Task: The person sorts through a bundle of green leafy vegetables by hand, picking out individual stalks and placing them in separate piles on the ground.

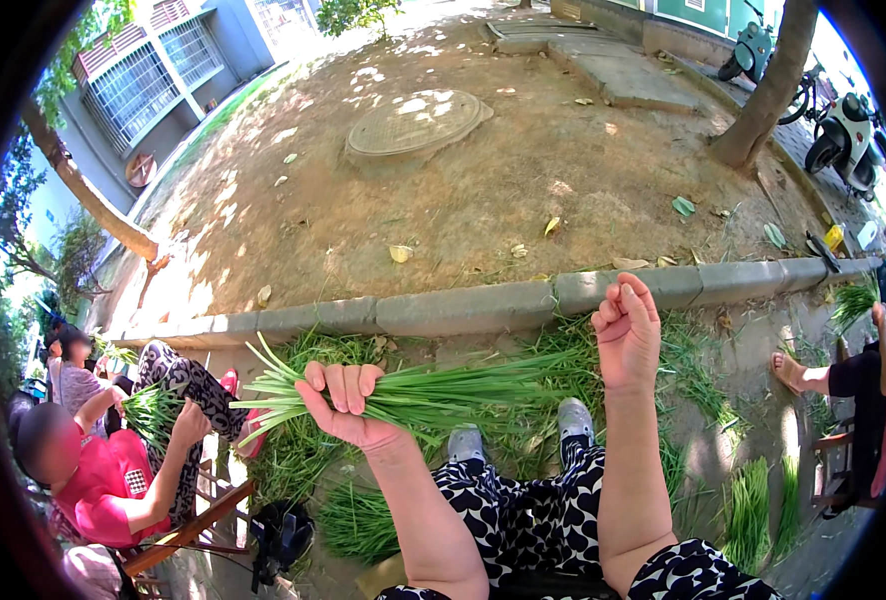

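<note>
Site type: outdoor yard beside a building (231,62); barred windows (128,98) face the yard at far left; bare-earth ground (303,225) is bordered on the near side by a kerb (473,308); a round cover (413,125) lies in the earth; tree trunks (775,90) stand left and right; scooters (848,145) are parked at far right; dappled sunlight falls across the ground.

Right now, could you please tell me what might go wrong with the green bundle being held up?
Only the left hand grips the green bundle, toward its left end, so the longer free side could sag or slip. The right hand is raised clear of it, giving no support.

Loose green blades litter the ground, some around the shoes, so anything dropped might get mixed in or trodden on.
</note>
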Tool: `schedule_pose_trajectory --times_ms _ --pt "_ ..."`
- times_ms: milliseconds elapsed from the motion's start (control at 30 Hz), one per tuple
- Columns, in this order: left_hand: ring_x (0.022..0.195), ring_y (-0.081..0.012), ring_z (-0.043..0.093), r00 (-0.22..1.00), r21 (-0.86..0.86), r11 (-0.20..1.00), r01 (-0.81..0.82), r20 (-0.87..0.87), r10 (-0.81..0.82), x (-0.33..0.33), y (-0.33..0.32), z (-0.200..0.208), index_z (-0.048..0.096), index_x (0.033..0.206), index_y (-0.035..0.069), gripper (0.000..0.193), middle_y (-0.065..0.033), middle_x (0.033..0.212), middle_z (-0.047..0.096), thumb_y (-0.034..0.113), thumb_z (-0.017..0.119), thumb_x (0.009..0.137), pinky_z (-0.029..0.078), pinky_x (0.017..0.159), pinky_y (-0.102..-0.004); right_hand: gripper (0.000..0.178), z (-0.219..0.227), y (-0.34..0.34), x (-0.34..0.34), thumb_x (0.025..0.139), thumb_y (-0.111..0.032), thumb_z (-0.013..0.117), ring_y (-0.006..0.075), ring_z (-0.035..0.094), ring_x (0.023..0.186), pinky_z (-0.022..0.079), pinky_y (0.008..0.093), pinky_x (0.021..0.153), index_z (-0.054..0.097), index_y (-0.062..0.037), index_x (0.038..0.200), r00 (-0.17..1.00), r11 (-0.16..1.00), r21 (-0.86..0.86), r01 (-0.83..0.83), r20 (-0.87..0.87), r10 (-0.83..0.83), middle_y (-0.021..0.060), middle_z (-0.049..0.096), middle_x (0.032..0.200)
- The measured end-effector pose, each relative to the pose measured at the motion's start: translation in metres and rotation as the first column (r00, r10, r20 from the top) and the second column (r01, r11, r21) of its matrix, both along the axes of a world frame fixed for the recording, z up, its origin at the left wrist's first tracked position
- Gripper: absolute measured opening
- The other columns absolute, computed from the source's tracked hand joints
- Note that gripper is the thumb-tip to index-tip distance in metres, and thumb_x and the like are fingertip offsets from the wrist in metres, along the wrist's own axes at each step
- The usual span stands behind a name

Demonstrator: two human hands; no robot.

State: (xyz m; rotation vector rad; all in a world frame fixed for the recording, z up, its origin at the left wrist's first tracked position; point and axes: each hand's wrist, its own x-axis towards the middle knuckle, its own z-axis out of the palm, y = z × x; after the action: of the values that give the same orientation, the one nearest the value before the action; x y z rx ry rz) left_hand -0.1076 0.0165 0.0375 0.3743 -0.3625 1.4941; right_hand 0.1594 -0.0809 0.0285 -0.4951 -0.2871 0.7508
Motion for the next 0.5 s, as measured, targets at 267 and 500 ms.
schedule_pose_trajectory --times_ms 267,500 --pt "0.044 -0.0082 0.039 0.997 0.205 0.979 0.011 -0.076 0.005 0.002 -0.003 -0.001 0.044 0.083 0.011 0.024 0.0034 0.053 0.043 0.03 0.044 0.098 0.033 0.049 -0.0254 0.008 0.014 -0.017 -0.009 0.076 -0.008 0.068 0.0102 0.051 0.059 0.039 0.0232 0.054 0.066 0.0 0.077 0.801 0.913 -0.08 -0.4 0.454 0.391 0.006 0.062 0.072" --pt "0.046 -0.0092 0.041 0.993 0.208 0.978 0.026 -0.115 -0.002 0.004 -0.003 -0.003 0.045 0.085 0.011 0.023 0.0029 0.055 0.045 0.03 0.043 0.099 0.035 0.052 -0.0262 0.01 0.028 -0.016 -0.026 0.073 -0.001 0.075 0.0062 0.057 0.07 0.045 0.0208 0.062 0.071 -0.0002 0.082 0.432 0.7 -0.439 -0.564 0.565 0.703 0.0024 0.067 0.076"
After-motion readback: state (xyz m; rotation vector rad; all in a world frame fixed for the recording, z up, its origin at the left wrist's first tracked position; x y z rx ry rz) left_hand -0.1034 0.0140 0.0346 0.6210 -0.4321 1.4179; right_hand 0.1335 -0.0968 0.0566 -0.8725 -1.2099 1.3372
